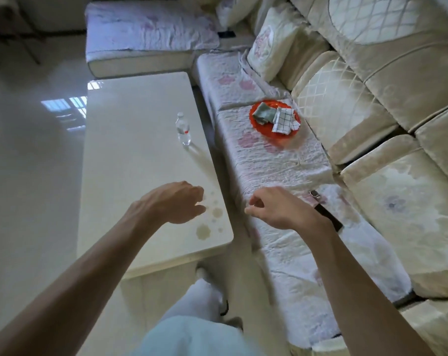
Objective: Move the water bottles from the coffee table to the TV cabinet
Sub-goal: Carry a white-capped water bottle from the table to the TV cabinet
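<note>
One small clear plastic water bottle with a white cap and a red band on its label (183,129) stands upright on the white glossy counter (130,160), well ahead of both hands and nearer the counter's sofa-side edge. It looks light and mostly full — probably thin-walled enough to dent under a hard squeeze, and smooth, so a wrap around the middle of the body, below the cap, seems the safest hold. No other bottle shows on the counter.

The left hand (174,202) hovers palm-down over the near end of the counter, fingers loosely curled and holding nothing, above a few pale round stains. The right hand (277,209) hangs just beside it, out past the counter's edge over the quilted sofa cover, thumb and forefinger lightly pinched together but empty. Both forearms reach forward, roughly level. Beyond the right hand a red round plate with folded cloths (274,118) sits on the sofa — not part of the job.
</note>
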### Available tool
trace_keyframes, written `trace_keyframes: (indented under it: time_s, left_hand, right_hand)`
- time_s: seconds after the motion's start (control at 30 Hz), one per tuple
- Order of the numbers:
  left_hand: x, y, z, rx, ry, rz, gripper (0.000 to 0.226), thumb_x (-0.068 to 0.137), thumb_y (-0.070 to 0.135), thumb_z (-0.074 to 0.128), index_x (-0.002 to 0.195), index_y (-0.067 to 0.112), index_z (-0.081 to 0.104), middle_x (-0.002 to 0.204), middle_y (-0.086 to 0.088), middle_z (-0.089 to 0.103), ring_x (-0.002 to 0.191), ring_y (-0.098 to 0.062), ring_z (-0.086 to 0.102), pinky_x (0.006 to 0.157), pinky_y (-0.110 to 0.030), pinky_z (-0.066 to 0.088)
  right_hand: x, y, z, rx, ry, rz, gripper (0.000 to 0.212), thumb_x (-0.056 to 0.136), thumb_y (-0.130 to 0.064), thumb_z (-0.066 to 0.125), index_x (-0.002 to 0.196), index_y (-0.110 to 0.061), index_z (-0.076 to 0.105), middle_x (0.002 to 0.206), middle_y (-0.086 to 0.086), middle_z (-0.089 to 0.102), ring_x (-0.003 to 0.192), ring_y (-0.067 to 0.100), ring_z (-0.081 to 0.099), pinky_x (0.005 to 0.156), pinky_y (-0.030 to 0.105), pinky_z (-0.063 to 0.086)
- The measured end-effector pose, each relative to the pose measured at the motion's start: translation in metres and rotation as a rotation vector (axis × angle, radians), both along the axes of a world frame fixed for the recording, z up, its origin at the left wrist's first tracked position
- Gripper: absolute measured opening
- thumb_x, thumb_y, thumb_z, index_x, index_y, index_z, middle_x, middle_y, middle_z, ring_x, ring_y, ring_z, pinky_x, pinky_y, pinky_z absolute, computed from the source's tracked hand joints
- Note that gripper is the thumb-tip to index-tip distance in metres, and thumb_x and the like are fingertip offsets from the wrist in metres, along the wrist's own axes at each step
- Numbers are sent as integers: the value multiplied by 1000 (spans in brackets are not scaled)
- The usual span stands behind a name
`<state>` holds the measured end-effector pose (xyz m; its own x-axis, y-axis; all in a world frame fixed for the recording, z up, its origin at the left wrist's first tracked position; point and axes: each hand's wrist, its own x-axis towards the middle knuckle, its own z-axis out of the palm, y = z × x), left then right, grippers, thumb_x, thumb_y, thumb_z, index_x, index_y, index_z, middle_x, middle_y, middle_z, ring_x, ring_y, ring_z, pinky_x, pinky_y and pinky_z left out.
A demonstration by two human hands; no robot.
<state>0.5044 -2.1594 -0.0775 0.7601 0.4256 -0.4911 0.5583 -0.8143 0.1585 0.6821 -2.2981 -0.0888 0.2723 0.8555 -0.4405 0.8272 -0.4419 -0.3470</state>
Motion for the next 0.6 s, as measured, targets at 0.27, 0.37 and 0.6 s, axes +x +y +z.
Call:
trace_keyframes:
  time_s: [0.27, 0.37, 0.6]
  left_hand:
    - [59, 57, -32, -65, -124, 65, 36, 100, 38, 44, 125, 15, 57, 118, -6, 68, 108, -26, 62, 85, -33, 48]
    - [70, 85, -37, -63, -170, 125, 34, 99, 37, 44, 121, 15, 58, 114, -7, 68, 104, -29, 63, 83, -35, 50]
    - [58, 147, -51, -60, -113, 328, 34, 99, 38, 44, 123, 18, 58, 115, -5, 67, 104, -28, 62, 82, -34, 51]
  right_hand:
    - [59, 60, -6, -31, -42, 11, 31, 90, -42, 55, 92, -14, 69, 89, 2, 71, 83, 20, 64, 78, 44, 53]
    - [79, 93, -9, -36, -63, 27, 34, 90, -43, 54, 92, -12, 68, 88, 5, 71, 83, 21, 65, 79, 46, 54]
    - [96, 187, -33, -102, -33, 216, 34, 91, -41, 53, 91, -11, 68, 89, 4, 70, 82, 20, 64, 77, 46, 54]
